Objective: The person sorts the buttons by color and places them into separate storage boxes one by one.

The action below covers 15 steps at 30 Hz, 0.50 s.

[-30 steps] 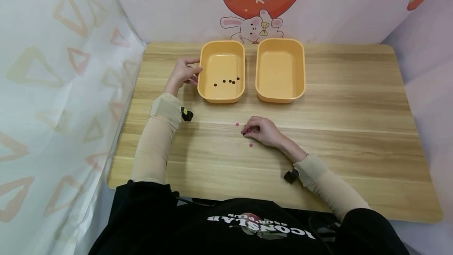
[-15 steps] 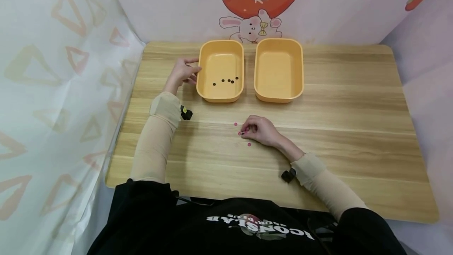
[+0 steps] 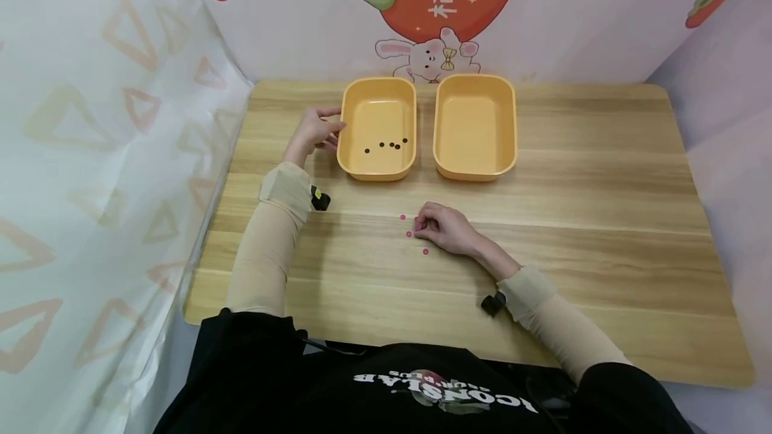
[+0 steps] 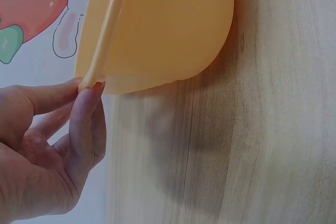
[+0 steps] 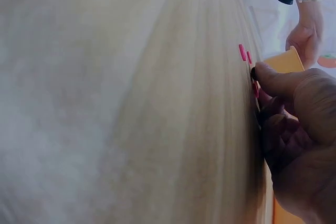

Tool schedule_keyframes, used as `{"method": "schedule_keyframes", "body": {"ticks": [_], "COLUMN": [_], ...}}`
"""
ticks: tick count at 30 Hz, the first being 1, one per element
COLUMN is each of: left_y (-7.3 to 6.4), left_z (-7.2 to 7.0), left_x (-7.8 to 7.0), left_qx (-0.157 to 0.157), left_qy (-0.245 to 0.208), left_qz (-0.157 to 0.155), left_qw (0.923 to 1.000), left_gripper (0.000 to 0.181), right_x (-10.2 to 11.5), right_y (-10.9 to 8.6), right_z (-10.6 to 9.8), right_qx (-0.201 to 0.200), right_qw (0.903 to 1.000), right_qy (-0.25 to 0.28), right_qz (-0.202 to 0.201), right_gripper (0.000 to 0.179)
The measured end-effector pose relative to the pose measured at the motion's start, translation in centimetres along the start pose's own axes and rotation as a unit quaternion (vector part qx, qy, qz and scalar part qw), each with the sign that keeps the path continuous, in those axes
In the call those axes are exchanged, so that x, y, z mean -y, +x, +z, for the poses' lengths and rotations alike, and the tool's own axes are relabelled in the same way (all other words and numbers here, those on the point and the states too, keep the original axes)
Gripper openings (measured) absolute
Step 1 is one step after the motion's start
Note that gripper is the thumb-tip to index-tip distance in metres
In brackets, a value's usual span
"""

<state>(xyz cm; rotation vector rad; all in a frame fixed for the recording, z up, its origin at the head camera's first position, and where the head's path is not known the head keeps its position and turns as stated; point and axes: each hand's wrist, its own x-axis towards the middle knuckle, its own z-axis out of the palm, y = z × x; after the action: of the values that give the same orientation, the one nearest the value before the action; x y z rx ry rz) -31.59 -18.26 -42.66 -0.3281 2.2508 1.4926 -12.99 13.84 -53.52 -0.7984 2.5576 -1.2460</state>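
Note:
My left hand (image 3: 312, 130) pinches the left rim of a yellow plastic box (image 3: 377, 116), thumb and finger meeting at the lip in the left wrist view. Several small black discs (image 3: 382, 145) lie scattered on that box's floor. Low on the table, my right hand (image 3: 451, 229) has its thumb and fingers drawn together. A small black disc (image 5: 253, 73) shows at the thumb tip in the right wrist view; the fingers hide it from the head. Close to the fingertips are pink discs (image 3: 409, 234), with another pink disc (image 3: 425, 252) a little nearer the body.
Beside the first box stands a second yellow box (image 3: 476, 124) of the same shape, with nothing visible inside. Both are near the back of the wooden table (image 3: 609, 220), before a printed backdrop (image 3: 567, 25). A patterned white curtain (image 3: 120, 173) hangs along the left side.
The right fingertips have drawn together on the black disc, now hidden from the head view. A pink disc has come into view left of them. The left hand keeps its hold on the rim.

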Motion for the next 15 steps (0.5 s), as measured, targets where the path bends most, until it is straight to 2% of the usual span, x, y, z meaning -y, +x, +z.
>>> {"method": "schedule_keyframes", "body": {"ticks": [3,5,10,15], "left_y": [-0.20,-0.30,-0.21,-0.11], "left_z": [-0.03,-0.05,0.07,-0.15], "left_x": [0.21,0.25,-0.01,0.01], "left_qx": [0.001,-0.001,-0.005,-0.005], "left_qy": [-0.002,-0.003,0.001,0.000], "left_qz": [0.000,-0.001,0.000,-0.005], "left_qw": [1.0000,1.0000,1.0000,1.0000], "left_gripper": [0.056,0.056,0.056,0.056], "right_x": [0.09,0.04,-0.29,-0.41], "right_y": [-0.11,-0.17,-0.05,0.44], "right_z": [0.05,0.06,-0.03,0.26], "right_qx": [0.004,0.001,-0.025,-0.031], "right_qw": [0.9999,0.9988,0.9836,0.9755], "right_qy": [0.013,0.047,0.170,0.206], "right_qz": [0.002,0.016,0.055,0.071], "right_gripper": [0.009,0.007,0.008,0.013]}}
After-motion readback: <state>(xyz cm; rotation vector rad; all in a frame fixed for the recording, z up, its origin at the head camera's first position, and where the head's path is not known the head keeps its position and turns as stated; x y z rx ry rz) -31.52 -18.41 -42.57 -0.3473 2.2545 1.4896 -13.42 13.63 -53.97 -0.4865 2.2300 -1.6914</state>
